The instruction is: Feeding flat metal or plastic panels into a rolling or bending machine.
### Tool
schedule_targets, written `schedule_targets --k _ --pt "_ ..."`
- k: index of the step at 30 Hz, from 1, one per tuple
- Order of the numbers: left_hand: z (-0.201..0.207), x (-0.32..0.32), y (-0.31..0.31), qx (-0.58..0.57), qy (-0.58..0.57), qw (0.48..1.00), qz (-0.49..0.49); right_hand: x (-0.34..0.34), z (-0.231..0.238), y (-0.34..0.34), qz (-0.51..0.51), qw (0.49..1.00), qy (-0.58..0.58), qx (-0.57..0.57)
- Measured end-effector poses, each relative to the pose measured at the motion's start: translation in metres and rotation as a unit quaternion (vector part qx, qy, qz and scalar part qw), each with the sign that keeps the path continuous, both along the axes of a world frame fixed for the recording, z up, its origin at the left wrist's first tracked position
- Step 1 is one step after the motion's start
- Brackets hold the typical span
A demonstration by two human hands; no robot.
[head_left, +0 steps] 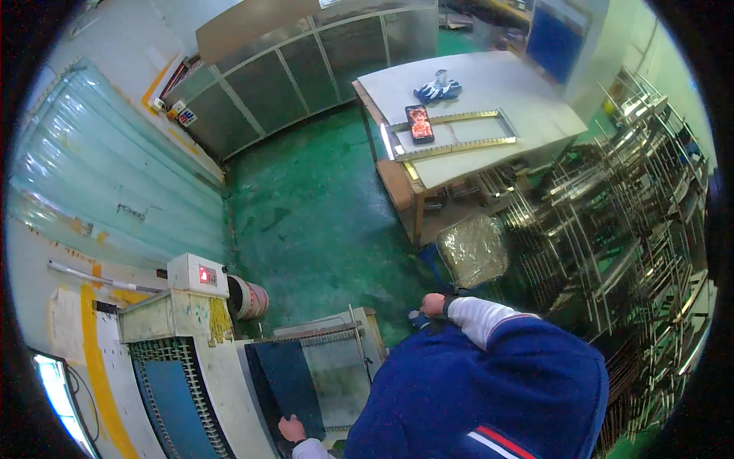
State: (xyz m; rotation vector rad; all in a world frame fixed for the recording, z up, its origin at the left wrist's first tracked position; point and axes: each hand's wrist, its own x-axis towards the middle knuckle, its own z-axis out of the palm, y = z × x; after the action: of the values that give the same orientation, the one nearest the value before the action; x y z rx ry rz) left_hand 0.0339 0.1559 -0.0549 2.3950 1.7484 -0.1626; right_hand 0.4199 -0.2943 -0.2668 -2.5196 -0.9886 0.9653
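My left hand (290,428) is low in the picture, its fingers curled at the near edge of a dark blue sheet (287,382). The sheet covers the left part of a metal frame (332,337) lying on a pale machine bed. What is between the fingers is hidden. My right hand (433,304) is held out past my body, above the green floor. Its fingers are closed, and I cannot make out whether they hold anything. A dark band circles that wrist, and a dark blue shoe shows just below the hand.
A control box (197,275) with a red display stands at left, beside a bucket (251,298). Ahead, a white table (489,84) carries gloves (437,89), a phone (420,125) and a metal frame (501,126). A plastic-covered stool (470,249) and stacked metal racks (627,206) are at right.
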Motion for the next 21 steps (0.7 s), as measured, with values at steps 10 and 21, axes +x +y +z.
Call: schedule_targets --k 10,21 --pt "-0.015 -0.016 0.003 0.048 -0.008 0.999 -0.015 -0.005 0.070 0.008 -0.115 0.991 0.070 -0.024" --pt "-0.021 -0.026 0.014 0.029 -0.007 0.999 -0.029 -0.013 0.043 -0.004 -0.030 0.998 0.059 -0.001"
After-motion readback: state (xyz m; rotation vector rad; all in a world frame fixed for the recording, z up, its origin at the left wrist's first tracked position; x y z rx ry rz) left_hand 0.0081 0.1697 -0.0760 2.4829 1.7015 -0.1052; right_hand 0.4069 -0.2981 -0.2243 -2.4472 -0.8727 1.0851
